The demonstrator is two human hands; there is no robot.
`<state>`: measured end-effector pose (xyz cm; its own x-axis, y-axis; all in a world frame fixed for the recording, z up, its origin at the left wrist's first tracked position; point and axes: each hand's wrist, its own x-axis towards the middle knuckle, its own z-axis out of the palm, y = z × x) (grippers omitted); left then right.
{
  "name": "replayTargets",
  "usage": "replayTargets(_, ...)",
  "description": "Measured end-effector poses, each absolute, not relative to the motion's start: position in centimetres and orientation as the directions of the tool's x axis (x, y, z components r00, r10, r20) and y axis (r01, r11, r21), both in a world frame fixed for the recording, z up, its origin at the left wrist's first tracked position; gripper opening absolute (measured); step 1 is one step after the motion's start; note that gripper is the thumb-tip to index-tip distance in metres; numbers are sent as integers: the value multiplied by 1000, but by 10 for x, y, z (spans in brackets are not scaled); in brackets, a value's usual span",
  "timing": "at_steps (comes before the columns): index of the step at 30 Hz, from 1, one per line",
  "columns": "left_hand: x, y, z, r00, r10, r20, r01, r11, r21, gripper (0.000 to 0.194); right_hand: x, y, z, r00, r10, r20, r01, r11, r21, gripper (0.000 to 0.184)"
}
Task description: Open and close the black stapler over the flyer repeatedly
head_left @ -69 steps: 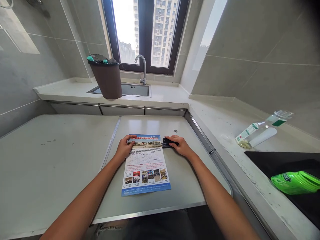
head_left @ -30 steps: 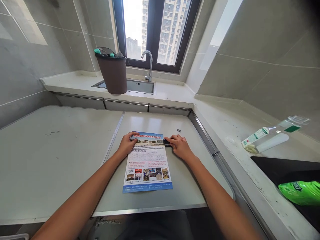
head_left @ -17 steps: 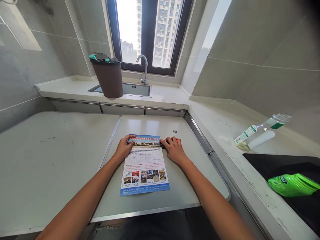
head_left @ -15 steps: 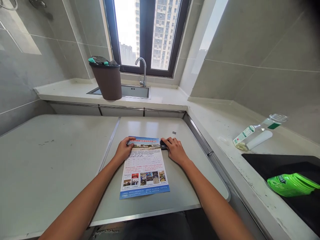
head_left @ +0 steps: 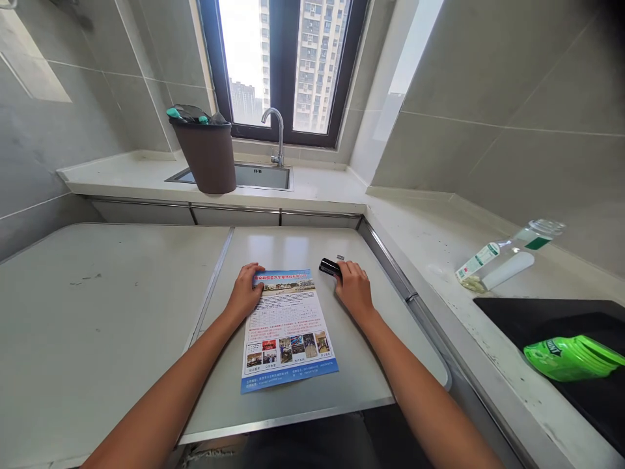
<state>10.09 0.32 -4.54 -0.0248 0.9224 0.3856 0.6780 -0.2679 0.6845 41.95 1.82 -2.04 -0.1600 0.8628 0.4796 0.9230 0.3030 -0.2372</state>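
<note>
A printed flyer [head_left: 287, 329] with red text, small photos and a blue border lies flat on the grey table [head_left: 122, 312]. My left hand [head_left: 248, 292] presses on its top left corner, fingers curled down on the paper. My right hand [head_left: 352, 286] is just right of the flyer's top edge, fingers wrapped round a small black stapler [head_left: 330, 268] whose front end sticks out to the left, clear of the paper. A tiny metal staple strip [head_left: 340, 257] lies on the table just beyond the stapler.
A brown bin [head_left: 208, 153] stands by the sink [head_left: 254, 176] and tap [head_left: 276, 133] under the window. On the right counter lie a clear bottle [head_left: 508, 254], a black hob [head_left: 551, 326] and a green plastic bundle [head_left: 573, 357].
My right hand has pulled the stapler off the flyer's top right corner and moved it up and to the right. The left hand stays on the top left corner.
</note>
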Motion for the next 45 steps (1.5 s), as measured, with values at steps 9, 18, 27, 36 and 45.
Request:
replayTargets(9,84,6,-47,-272,881,386,604,-156,782,16,332,-44,0,-404,852,332,752,516,-409,33)
replayTargets(18,83,9,-51,-282,894,348,625,-104,774,15,338,-51,-16,-424,873,242,772,488,-406,31)
replayTargets(27,82,8,-49,-243,922,303,675,-64,735,26,455,-34,-29,-246,914,322,848,364,-385,36)
replayTargets(36,83,5,-40,-305,908,287,592,-56,804,44,477,-30,-21,-320,914,249,794,402,-456,32)
replayTargets(45,53,14,-34,-346,929,130,61,-116,991,57,501,61,-2,57,937,344,634,232,-737,48)
